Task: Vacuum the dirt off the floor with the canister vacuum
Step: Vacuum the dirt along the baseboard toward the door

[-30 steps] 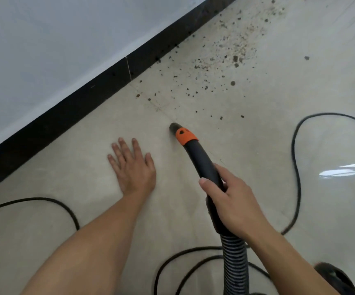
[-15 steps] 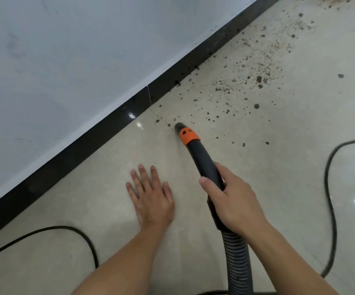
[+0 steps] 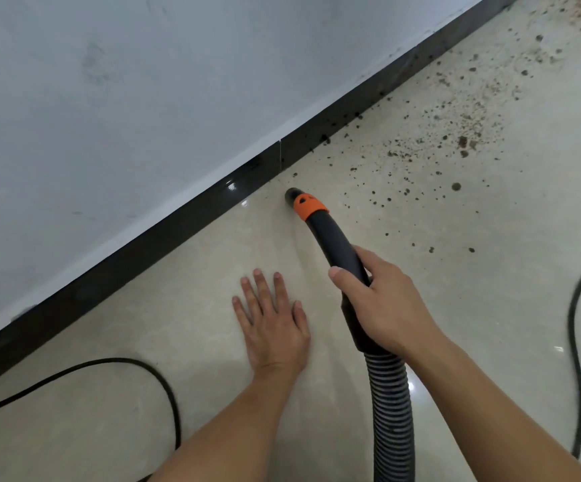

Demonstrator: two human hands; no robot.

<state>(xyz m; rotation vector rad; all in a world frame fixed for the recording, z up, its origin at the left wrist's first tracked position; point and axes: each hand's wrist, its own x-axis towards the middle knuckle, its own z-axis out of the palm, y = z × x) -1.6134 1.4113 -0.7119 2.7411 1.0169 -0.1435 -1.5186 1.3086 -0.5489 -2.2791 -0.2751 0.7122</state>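
2 hands worked: the right hand [image 3: 390, 314] had its fingers [image 3: 369, 260] grasping the vacuum nozzle [image 3: 334, 241], tip low near the baseboard [image 3: 142, 248]; the left hand [image 3: 275, 328] lay flat, fingers released, on the floor [image 3: 195, 307]. Dirt [image 3: 456, 144] speckled the floor beyond.

Two bare arms reach forward and down, one hand flat and the other gripping.

The left hand [image 3: 271, 328] lies palm-down on the floor [image 3: 212, 273], fingers straight and slightly fanned, pointing away from the person, the thumb close along its right edge. Its bare forearm runs back to the lower edge of view. The right hand [image 3: 383, 307] is just to the right and a little ahead, fingers curled round the vacuum handle [image 3: 334, 238], with the thumb laid along the handle's left side. Its wrist is straight and the bare forearm slants off to the lower right corner. The hands are near each other but not touching.
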